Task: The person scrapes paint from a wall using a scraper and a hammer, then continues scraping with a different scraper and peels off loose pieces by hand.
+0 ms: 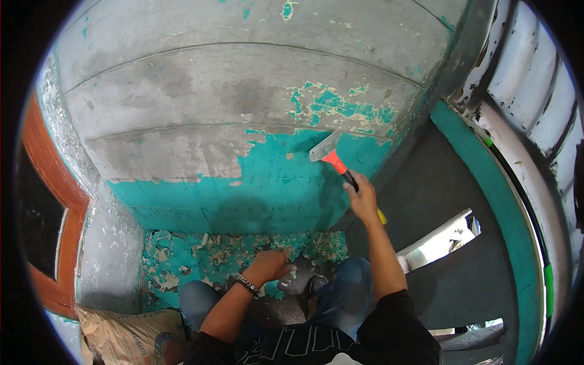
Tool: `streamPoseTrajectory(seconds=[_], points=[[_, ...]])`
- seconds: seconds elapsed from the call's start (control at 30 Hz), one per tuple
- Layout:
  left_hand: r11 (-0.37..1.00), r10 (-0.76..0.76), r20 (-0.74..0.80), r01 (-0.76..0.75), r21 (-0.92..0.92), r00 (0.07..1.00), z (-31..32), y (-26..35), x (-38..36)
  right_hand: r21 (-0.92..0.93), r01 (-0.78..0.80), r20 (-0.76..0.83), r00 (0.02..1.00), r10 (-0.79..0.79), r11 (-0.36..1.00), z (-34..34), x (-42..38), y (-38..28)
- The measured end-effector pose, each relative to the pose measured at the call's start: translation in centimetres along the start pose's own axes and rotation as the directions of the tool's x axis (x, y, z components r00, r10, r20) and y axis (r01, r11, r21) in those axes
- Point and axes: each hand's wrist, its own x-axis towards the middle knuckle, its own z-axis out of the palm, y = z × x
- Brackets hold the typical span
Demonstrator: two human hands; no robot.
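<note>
My right hand (362,198) grips the black handle of a scraper (334,157) with a red neck and a wide metal blade. The blade lies against the wall's turquoise paint (274,164), near its ragged upper edge. The yellow end of the handle sticks out below my hand. My left hand (269,266) hovers low in front of my knees, fingers loosely bent and a little apart, with no tool in it. Bare grey wall (201,79) shows above the paint, with a patch of turquoise and cream remnants (340,106) at the right.
Peeled paint flakes (182,255) cover the floor along the wall's foot. A brown paper sack (128,334) stands at the lower left, below a wooden frame (70,213). To the right is a dark grey surface with a slot (438,240) and a curved turquoise edge (505,201).
</note>
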Motion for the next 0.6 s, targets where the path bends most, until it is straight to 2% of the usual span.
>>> streamPoseTrajectory(seconds=[0.03, 0.07, 0.1, 0.13, 0.17, 0.2, 0.23, 0.27, 0.3, 0.33, 0.37, 0.4, 0.43, 0.47, 0.53, 0.6], points=[[1.000, -0.007, -0.005, 0.007, 0.006, 1.000, -0.1, 0.1, 0.2, 0.276, 0.030, -0.062, 0.998, -0.013, 0.961, 1.6, -0.1, -0.5], [0.997, 0.040, -0.208, -0.052, -0.053, 0.977, -0.4, 0.6, 0.5, 0.285, 0.031, -0.061, 0.998, -0.015, 0.958, 2.7, -0.2, -2.2], [0.988, 0.074, -0.402, -0.122, -0.095, 0.913, -0.6, 1.1, 0.7, 0.734, -0.037, -0.038, 0.995, 0.095, 0.678, 3.4, -0.4, -4.7], [0.990, 0.072, -0.398, -0.115, -0.085, 0.915, -0.9, 1.5, 0.9, 0.977, -0.072, 0.036, 0.984, 0.177, 0.203, 4.2, -0.6, -6.4], [0.914, -0.035, -0.478, -0.165, -0.371, 0.878, -1.1, 2.0, 1.2, 0.979, -0.068, 0.034, 0.984, 0.175, 0.191, 5.1, -0.8, -7.0], [0.754, -0.162, -0.519, -0.235, -0.614, 0.839, -1.6, 2.2, 1.3, 0.995, -0.098, 0.100, 0.982, 0.161, -0.021, 5.8, -1.2, -7.5], [0.762, -0.161, -0.518, -0.228, -0.607, 0.840, -2.3, 2.5, 0.9, 0.964, -0.127, 0.162, 0.978, 0.134, -0.234, 6.5, -1.6, -7.8], [0.852, -0.210, -0.492, -0.089, -0.516, 0.845, -3.5, 3.1, 0.4, 0.962, -0.120, 0.157, 0.979, 0.133, -0.247, 7.3, -1.9, -7.9], [0.912, -0.262, -0.475, 0.054, -0.407, 0.840, -4.6, 3.5, -0.1, 0.936, -0.165, 0.216, 0.966, 0.138, -0.313, 8.1, -2.0, -8.1], [0.917, -0.260, -0.474, 0.062, -0.394, 0.841, -5.3, 3.6, -0.6, 0.902, -0.209, 0.279, 0.950, 0.139, -0.378, 8.9, -2.1, -8.2], [0.977, -0.214, -0.531, 0.172, -0.128, 0.820, -5.9, 3.5, -1.1, 0.874, -0.239, 0.327, 0.933, 0.149, -0.424, 9.1, -2.1, -9.2], [0.949, -0.149, -0.573, 0.279, 0.146, 0.806, -6.7, 3.5, -1.6, 0.868, -0.232, 0.325, 0.934, 0.147, -0.440, 9.9, -1.8, -9.5], [0.943, -0.063, -0.647, 0.258, 0.212, 0.760, -7.6, 3.6, -1.9, 0.793, -0.280, 0.374, 0.925, 0.069, -0.540, 10.9, -1.6, -9.5], [0.939, -0.065, -0.641, 0.264, 0.220, 0.765, -7.6, 3.2, -2.0, 0.706, -0.331, 0.414, 0.910, -0.013, -0.627, 11.6, -1.4, -9.7], [0.974, -0.145, -0.631, 0.223, 0.046, 0.762, -7.3, 2.2, -2.2, 0.720, -0.329, 0.413, 0.911, -0.004, -0.611, 13.0, -0.7, -10.3], [0.969, -0.190, -0.618, 0.247, 0.006, 0.763, -7.6, 1.6, -2.4, 0.677, -0.316, 0.453, 0.890, 0.039, -0.665, 14.2, 0.0, -10.9]])
